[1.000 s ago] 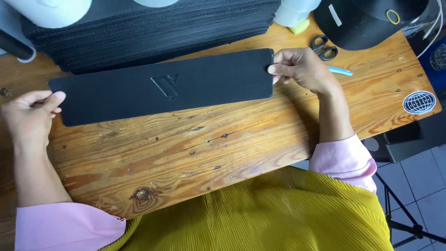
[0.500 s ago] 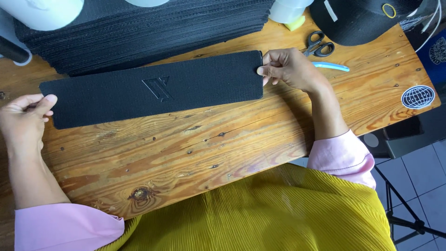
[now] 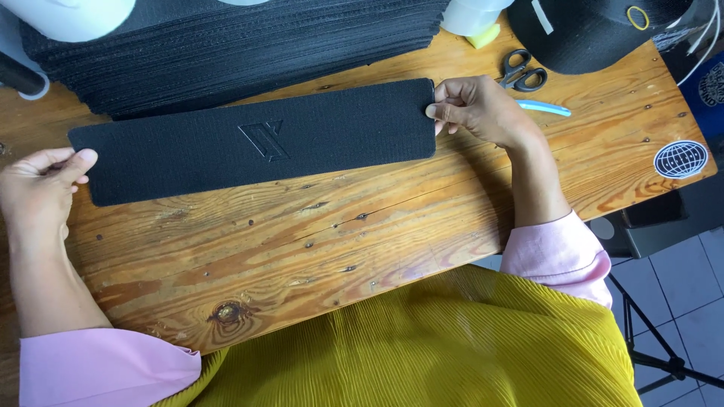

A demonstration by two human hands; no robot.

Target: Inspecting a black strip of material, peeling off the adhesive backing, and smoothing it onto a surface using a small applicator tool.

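Note:
A long black textured strip with an embossed mark in its middle lies flat across the wooden table. My right hand pinches the strip's right end between thumb and fingers. My left hand holds the strip's left end, thumb on its edge. Both arms wear pink sleeves.
A tall stack of similar black strips lies behind the strip. Black-handled scissors and a light blue pen sit beyond my right hand. A black cap and a round globe sticker are at the right end.
The strip and both hands have shifted slightly left and toward the stack; the strip lies flatter on the table, with both ends still held.

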